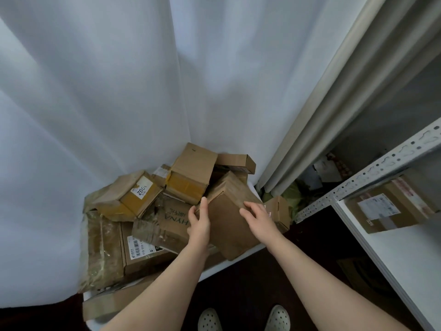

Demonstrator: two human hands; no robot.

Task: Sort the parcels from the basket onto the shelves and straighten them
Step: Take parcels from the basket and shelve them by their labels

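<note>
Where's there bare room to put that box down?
The white shelf board is bare on the near side of the parcel on it. The basket is crowded: boxes heaped and overlapping.

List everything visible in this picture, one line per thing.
Curtain: one, white, behind and left of the pile.
Basket: one, white, rim showing under the pile.
Piled parcels: several, brown cardboard, heaped in the basket; exact count unclear.
Held parcel: one, brown, tilted on the right of the pile.
Shelf: one board, white, at the right.
Shelf parcel: one, brown with a white label, on the shelf.
Slotted rail: one, pale grey, above the shelf.
Shoes: two, off-white, at the bottom edge.
Left hand: one, gripping the held parcel's left edge.
Right hand: one, resting on the held parcel's right side.
</note>
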